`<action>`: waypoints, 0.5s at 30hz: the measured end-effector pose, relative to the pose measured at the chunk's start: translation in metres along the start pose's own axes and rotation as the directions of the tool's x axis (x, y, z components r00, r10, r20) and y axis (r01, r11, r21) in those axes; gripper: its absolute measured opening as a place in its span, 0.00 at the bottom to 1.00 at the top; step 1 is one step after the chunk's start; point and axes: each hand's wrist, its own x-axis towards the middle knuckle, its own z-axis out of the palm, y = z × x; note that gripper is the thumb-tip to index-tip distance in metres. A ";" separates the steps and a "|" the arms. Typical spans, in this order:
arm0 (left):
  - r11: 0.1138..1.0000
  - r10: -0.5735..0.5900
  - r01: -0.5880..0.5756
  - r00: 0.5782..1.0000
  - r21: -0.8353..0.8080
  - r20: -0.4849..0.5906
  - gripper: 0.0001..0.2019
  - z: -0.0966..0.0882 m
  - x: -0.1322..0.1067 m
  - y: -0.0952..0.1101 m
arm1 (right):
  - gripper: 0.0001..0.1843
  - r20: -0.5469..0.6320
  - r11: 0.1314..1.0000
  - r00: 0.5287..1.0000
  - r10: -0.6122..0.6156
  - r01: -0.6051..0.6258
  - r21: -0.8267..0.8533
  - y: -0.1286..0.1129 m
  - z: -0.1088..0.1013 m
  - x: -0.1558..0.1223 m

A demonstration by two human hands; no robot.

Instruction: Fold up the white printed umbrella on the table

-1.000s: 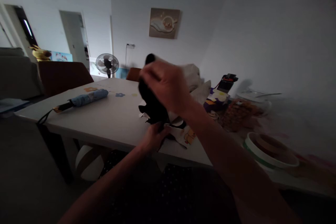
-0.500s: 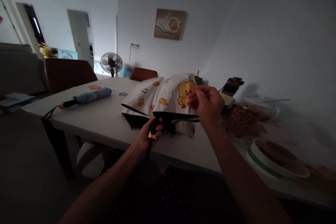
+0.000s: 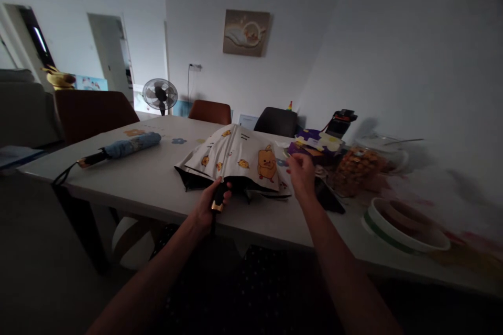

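Note:
A white umbrella (image 3: 236, 149) with yellow duck prints and a black underside lies half folded and loose on the white table (image 3: 157, 191). My left hand (image 3: 208, 204) is closed around its black handle (image 3: 220, 196), which has a gold band at the end. To the right of the canopy, my right hand (image 3: 302, 172) is raised with fingers loosely bent and slightly apart. It appears to hold nothing and stands clear of the fabric. On the table's left side lies a folded blue umbrella (image 3: 131, 146) with a dark handle and wrist strap.
Along the right side are a purple floral box (image 3: 318, 141), a dark flat object (image 3: 329, 196), a container of orange-brown pieces (image 3: 359, 167) and a white bowl with a green band (image 3: 404, 225). Chairs (image 3: 210, 111) and a fan (image 3: 160, 95) stand beyond the table.
The canopy has sunk from a raised, spread position to lie lower on the table. My right hand has come away from the canopy. My left hand keeps hold of the handle.

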 end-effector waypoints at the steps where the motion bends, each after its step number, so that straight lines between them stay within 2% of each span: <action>1: 0.999 -0.004 0.004 1.000 -0.050 0.011 0.15 -0.002 0.000 0.001 | 0.17 0.050 0.997 0.996 0.068 -0.069 0.027 0.006 0.003 -0.003; 5: 0.978 -0.013 0.009 1.000 -0.207 -0.017 0.14 -0.004 -0.001 0.005 | 0.20 0.174 0.970 0.959 0.224 -0.236 0.055 0.017 0.017 -0.022; 10: 0.955 -0.044 0.032 0.998 -0.295 -0.034 0.13 -0.006 0.002 0.007 | 0.20 0.260 0.967 0.934 0.246 -0.256 0.005 0.011 0.020 -0.037; 11: 0.955 -0.045 0.035 0.999 -0.295 -0.029 0.13 -0.006 0.002 0.007 | 0.21 0.300 0.956 0.911 0.282 -0.294 -0.007 0.009 0.019 -0.039; 13: 0.956 -0.041 0.032 0.999 -0.291 -0.027 0.13 -0.007 0.004 0.007 | 0.22 0.412 0.923 0.836 0.362 -0.384 -0.032 0.006 0.018 -0.042; 15: 0.956 -0.036 0.022 0.998 -0.292 -0.044 0.12 -0.007 0.004 0.007 | 0.20 0.527 0.906 0.763 0.374 -0.422 -0.032 0.004 0.017 -0.043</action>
